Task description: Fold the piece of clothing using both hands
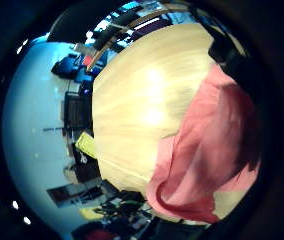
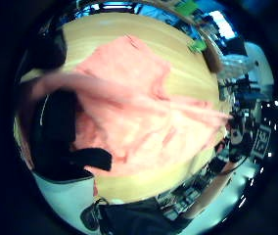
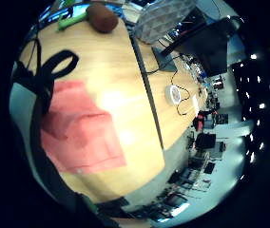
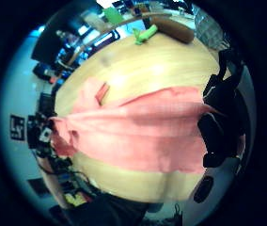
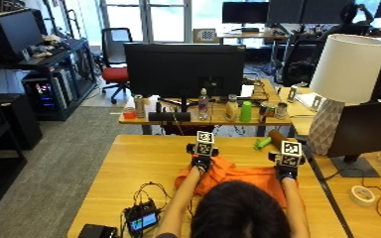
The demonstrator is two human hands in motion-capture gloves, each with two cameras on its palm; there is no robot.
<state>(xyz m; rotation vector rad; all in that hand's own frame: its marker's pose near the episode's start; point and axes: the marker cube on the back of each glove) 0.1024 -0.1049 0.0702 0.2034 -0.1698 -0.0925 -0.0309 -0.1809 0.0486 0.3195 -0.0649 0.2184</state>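
Orange garment sits on the wooden surface right in front of the person, partly hidden by their head. Left hand and right hand each pinch the far edge, cloth lifted and stretched between them. I'd say keep both grips level and the edge taut, then bring it over evenly so corners line up and nothing bunches underneath.
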